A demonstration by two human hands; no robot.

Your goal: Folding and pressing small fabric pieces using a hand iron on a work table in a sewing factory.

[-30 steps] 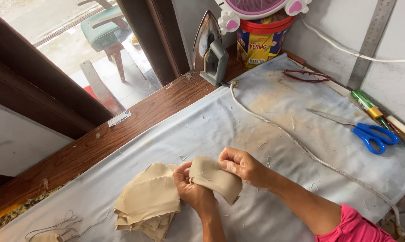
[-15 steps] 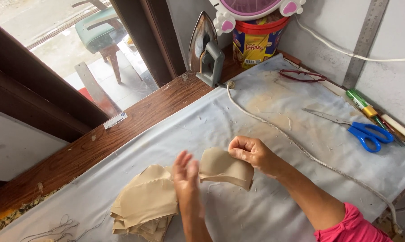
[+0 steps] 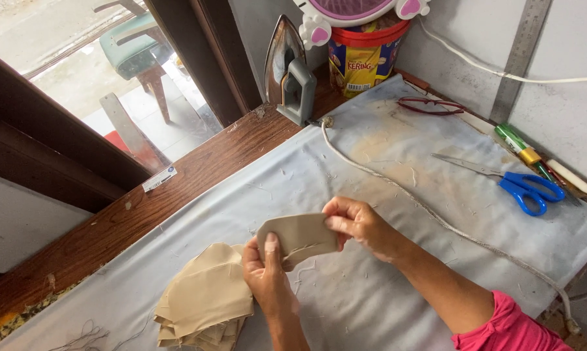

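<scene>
Both hands hold one small beige fabric piece (image 3: 300, 235) above the grey padded ironing cloth (image 3: 384, 188). My left hand (image 3: 265, 278) pinches its left end with the thumb on top. My right hand (image 3: 357, 221) grips its right edge. A stack of similar beige fabric pieces (image 3: 205, 300) lies on the cloth just left of my left hand.
An upright iron (image 3: 290, 71) stands at the back, its cord (image 3: 436, 224) running across the cloth to the right edge. Blue-handled scissors (image 3: 517, 185), pens (image 3: 527, 153), red glasses (image 3: 430, 105), a yellow bucket (image 3: 365, 55) and a metal ruler (image 3: 521, 55) sit at the right. Wooden table edge (image 3: 144, 214) at left.
The fabric piece has been turned and lifted slightly; my left hand went from an open palm against it to pinching its left end. My right hand has kept its hold.
</scene>
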